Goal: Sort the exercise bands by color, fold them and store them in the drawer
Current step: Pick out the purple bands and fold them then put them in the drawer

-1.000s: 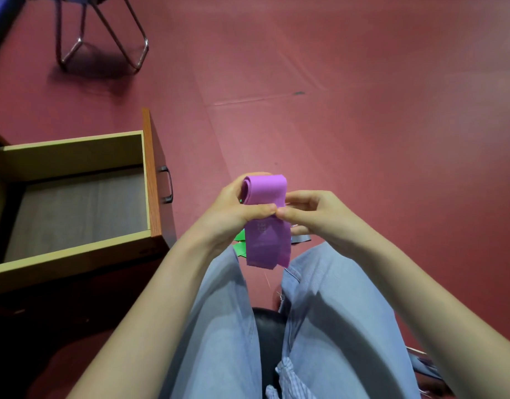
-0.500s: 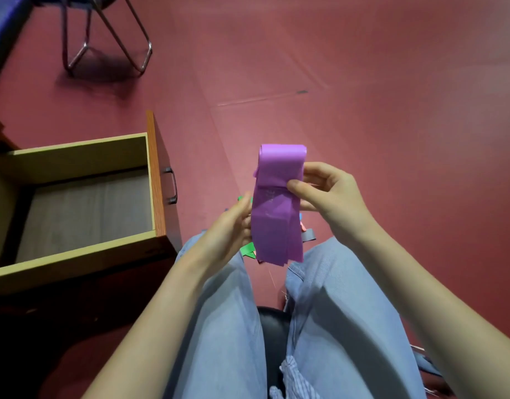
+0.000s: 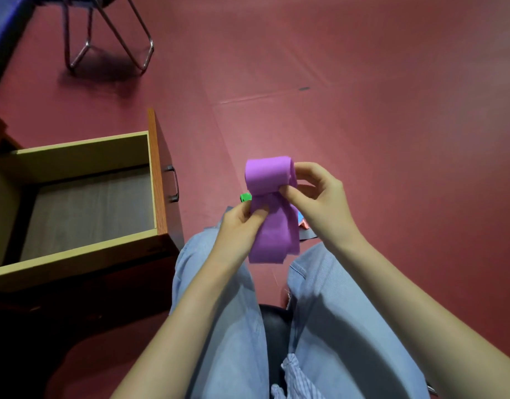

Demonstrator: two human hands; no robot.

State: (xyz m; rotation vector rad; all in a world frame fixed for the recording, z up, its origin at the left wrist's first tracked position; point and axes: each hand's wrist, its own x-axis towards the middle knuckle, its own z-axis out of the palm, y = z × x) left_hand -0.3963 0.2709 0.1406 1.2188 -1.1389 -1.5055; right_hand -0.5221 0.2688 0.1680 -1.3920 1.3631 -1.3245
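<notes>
Left hand (image 3: 242, 223) and right hand (image 3: 314, 194) both pinch the half-rolled purple band (image 3: 272, 223)

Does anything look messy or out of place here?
Only mildly. A green band and an orange and blue piece lie jumbled on the floor behind the purple band, which the left hand and right hand hold half rolled, tail hanging. Nothing looks damaged.

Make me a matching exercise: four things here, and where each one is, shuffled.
Things:
1. purple stretchy exercise band
2. open wooden drawer
3. small green band piece
4. chrome chair legs

Places:
A. far floor, top left
B. pinched by left hand and right hand
C. pulled out, at left
D. peeking out beside the left hand's fingers

Pairs: 1-B, 2-C, 3-D, 4-A
</notes>
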